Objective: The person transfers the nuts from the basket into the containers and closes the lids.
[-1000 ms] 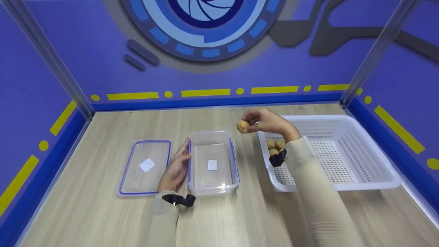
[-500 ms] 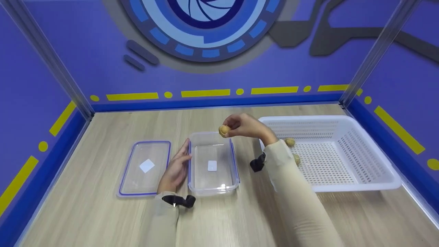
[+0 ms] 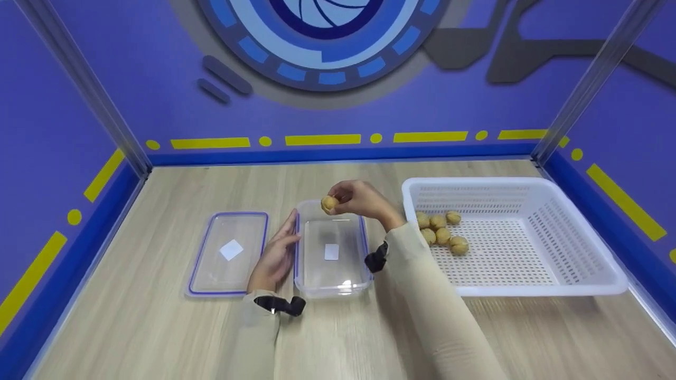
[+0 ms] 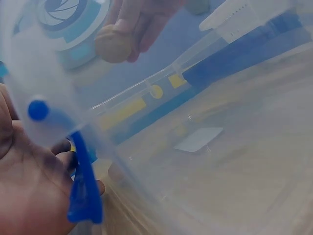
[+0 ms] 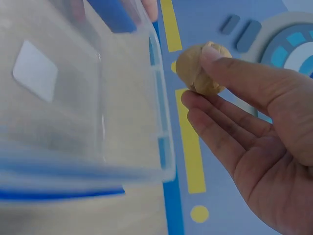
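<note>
My right hand (image 3: pixel 355 198) pinches a tan walnut (image 3: pixel 329 203) (image 5: pixel 199 69) (image 4: pixel 113 43) over the far end of the clear plastic box (image 3: pixel 331 274) (image 5: pixel 162 147). That box has a blue rim seal and a white sticker on its floor. My left hand (image 3: pixel 275 256) lies flat against the box's left wall (image 4: pixel 29 73), fingers straight. The box's clear lid (image 3: pixel 228 252) rests on the table left of my left hand. Several more walnuts (image 3: pixel 441 232) sit in the white basket (image 3: pixel 575 274).
The white perforated basket stands on the right side of the wooden table (image 3: pixel 158 338). Blue walls with yellow stripes close the table in at the back and both sides.
My right hand has carried the walnut leftward from beside the basket to over the box's far end. The left hand has stayed against the box.
</note>
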`<state>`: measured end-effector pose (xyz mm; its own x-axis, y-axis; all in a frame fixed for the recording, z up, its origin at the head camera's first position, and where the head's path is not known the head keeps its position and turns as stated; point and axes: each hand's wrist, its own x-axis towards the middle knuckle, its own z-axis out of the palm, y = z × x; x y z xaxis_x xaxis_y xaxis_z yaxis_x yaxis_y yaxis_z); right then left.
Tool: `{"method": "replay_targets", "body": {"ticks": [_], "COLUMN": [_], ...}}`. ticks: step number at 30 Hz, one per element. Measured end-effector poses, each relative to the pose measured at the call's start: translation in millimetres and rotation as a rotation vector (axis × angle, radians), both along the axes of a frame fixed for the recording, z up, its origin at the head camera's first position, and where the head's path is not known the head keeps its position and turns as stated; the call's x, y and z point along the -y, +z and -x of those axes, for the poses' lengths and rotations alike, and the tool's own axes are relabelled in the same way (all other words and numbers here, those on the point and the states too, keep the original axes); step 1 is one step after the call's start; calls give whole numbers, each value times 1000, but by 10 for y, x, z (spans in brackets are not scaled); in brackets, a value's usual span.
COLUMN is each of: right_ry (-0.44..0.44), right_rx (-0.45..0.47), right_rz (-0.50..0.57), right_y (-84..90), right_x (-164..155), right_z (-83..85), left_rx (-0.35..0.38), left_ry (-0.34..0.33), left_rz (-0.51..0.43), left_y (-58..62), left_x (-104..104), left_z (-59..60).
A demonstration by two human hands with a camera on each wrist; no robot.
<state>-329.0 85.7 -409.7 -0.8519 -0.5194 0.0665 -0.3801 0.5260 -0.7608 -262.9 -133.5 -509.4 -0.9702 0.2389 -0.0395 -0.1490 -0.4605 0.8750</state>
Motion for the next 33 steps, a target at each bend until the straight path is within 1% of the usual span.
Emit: {"method": "replay_targets", "body": {"ticks": [9,18,22,26,33], "right_ry": [-23,-42,-53,-58,-52], "right_rx": [44,99,112,141,179], "right_rz": [-23,-42,-42,-65,-123], "right_y": [-141,-281,-322,-362,-428], "right_x": [264,420,449,464,476], "right_z": [19,45,38,30,26], "left_rx": [-5,-1,4,17,1], "left_ry": [-21,15,14,18,8], "left_rz": [22,63,72,70,42], "left_y": [-8,-7,-8,-11,-8], "left_x": [-17,3,0,-1,9], "left_z": [6,6,3,0,5]}}
